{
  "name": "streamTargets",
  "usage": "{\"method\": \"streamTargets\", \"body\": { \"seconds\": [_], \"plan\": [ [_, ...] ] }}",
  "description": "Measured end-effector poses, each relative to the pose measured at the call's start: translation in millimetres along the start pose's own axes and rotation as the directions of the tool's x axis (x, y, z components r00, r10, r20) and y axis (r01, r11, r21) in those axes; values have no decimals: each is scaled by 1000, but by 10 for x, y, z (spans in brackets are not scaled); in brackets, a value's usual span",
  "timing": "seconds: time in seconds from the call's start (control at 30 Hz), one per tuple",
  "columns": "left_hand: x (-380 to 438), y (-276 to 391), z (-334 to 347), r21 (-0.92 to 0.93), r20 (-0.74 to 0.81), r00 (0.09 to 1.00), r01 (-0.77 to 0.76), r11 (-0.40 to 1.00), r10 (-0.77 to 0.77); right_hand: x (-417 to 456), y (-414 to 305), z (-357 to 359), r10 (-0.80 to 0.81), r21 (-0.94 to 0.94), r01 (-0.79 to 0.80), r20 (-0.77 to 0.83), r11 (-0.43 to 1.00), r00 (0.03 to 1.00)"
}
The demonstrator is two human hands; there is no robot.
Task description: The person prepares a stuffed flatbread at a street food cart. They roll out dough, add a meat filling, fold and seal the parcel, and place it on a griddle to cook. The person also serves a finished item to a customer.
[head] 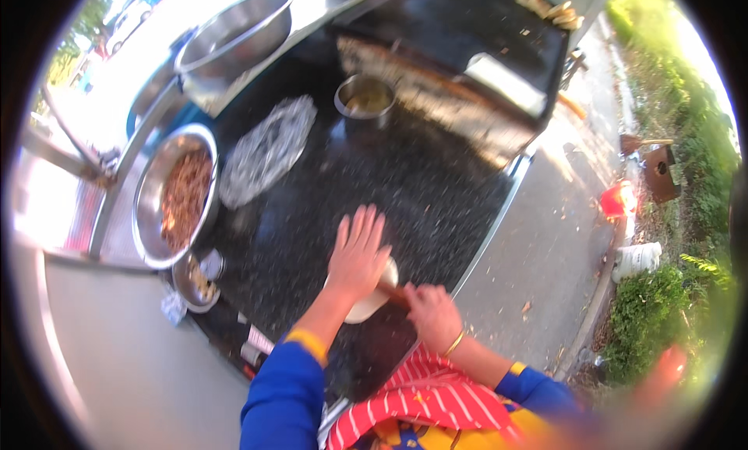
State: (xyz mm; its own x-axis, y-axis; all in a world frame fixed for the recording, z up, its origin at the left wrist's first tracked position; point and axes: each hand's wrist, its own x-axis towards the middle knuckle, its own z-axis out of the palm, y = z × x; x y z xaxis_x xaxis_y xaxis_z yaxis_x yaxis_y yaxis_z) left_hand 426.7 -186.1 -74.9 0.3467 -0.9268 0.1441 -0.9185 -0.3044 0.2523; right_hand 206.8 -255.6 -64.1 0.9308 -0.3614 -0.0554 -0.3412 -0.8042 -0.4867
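Observation:
Under my left hand (357, 260), which lies palm down with its fingers stretched out, is a flat, pale piece of dough (363, 313) on the black speckled counter (356, 187). My right hand (437, 317) is closed around the near end of a brown wooden rolling pin (395, 294). The pin runs across the dough and disappears beneath my left palm, so its far end is hidden. Whether the left palm presses on the pin or on the dough cannot be seen.
Left stand a steel bowl of reddish-brown filling (187, 201), a small bowl (196, 283) and crumpled clear plastic (269, 152). A steel pot (365, 96) with yellowish liquid sits before a black griddle (444, 29) bearing browned food pieces (549, 10). The counter's metal edge (494, 231) borders pavement.

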Motion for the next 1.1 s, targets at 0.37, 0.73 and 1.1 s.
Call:
{"method": "streamTargets", "body": {
  "seconds": [0.37,0.73,1.1],
  "plan": [
    [525,70,129,95,75,997,-27,995,20,277,394,-225,-26,4,26,44,1000,999],
    [1376,134,404,97,-16,1000,11,995,-10,860,731,-220,66,26,-63,-116,998,991],
    [-772,93,-325,37,201,970,134,990,-139,-76,-134,187,-162,103,159,24,982,986]
  ]
}}
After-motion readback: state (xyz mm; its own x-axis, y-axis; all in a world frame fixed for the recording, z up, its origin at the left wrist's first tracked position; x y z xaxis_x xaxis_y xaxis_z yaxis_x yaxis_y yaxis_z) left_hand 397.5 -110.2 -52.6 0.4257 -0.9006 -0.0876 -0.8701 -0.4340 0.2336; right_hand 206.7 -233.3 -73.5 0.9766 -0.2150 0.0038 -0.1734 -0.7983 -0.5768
